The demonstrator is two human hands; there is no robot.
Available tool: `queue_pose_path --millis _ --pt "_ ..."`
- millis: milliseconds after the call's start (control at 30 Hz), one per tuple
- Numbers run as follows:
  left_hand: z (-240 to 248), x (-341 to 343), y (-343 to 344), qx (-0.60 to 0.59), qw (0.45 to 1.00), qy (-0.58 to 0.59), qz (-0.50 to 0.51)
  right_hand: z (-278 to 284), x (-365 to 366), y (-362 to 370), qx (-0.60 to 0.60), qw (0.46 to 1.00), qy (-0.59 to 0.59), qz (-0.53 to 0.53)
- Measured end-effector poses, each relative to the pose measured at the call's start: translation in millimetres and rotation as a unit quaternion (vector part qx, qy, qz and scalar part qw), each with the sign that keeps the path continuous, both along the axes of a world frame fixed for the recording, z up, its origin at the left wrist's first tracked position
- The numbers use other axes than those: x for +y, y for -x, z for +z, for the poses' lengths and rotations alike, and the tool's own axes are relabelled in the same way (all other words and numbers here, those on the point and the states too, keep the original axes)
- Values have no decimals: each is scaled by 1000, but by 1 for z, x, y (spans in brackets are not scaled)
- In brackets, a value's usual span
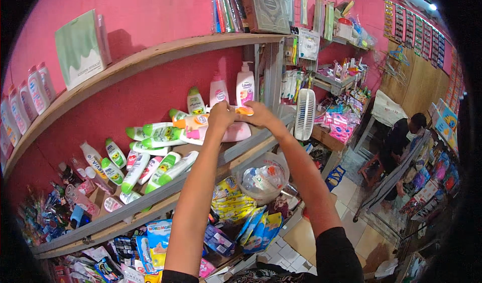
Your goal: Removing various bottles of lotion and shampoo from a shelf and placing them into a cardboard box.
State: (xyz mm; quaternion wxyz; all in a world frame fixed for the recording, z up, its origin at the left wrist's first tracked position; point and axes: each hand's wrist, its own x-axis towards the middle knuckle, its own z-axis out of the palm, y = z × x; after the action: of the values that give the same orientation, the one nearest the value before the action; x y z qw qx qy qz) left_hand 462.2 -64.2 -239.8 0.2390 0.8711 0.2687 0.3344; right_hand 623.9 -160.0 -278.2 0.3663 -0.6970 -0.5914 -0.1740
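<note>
left hand [221, 116]: raised to the middle shelf [150, 195], fingers curled around the end of a lying bottle with an orange cap [211, 121], just left of the steel upright [273, 74]
right hand [262, 116]: beside the left hand, close to the steel upright, fingers pinching the orange cap end [244, 111] of the same bottle; how firmly they grip I cannot tell
bottle with an orange cap: lies on its side on top of the pile, held between both hands, in front of the steel upright's foot
pink bottle [236, 132]: lies flat under the hands, touching the held bottle from below
green-capped bottles [150, 157]: heap of white tubes and bottles on their sides, left of the steel upright along the middle shelf
pump bottles [245, 86]: stand upright against the pink wall, just left of the steel upright, behind the hands
white fan [304, 114]: stands just right of the steel upright
clear bowl [263, 180]: below the steel upright, under the shelf, with plastic items inside
yellow packets [228, 200]: stacked left of the bowl, lower than the shelf
seated person [401, 137]: well right of the steel upright, on a stool beside a rack
</note>
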Motion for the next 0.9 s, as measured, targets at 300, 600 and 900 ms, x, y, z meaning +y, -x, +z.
queue_pose_path --millis 300,600,900 --pt "0 26 -78 -90 996 -25 11 13 31 -14 98 966 237 24" --pt "-6 100 -161 -90 996 8 21 14 41 -24 -10 965 259 -32" --pt "-3 83 -165 -67 990 91 -86 10 31 -35 93 967 235 10"
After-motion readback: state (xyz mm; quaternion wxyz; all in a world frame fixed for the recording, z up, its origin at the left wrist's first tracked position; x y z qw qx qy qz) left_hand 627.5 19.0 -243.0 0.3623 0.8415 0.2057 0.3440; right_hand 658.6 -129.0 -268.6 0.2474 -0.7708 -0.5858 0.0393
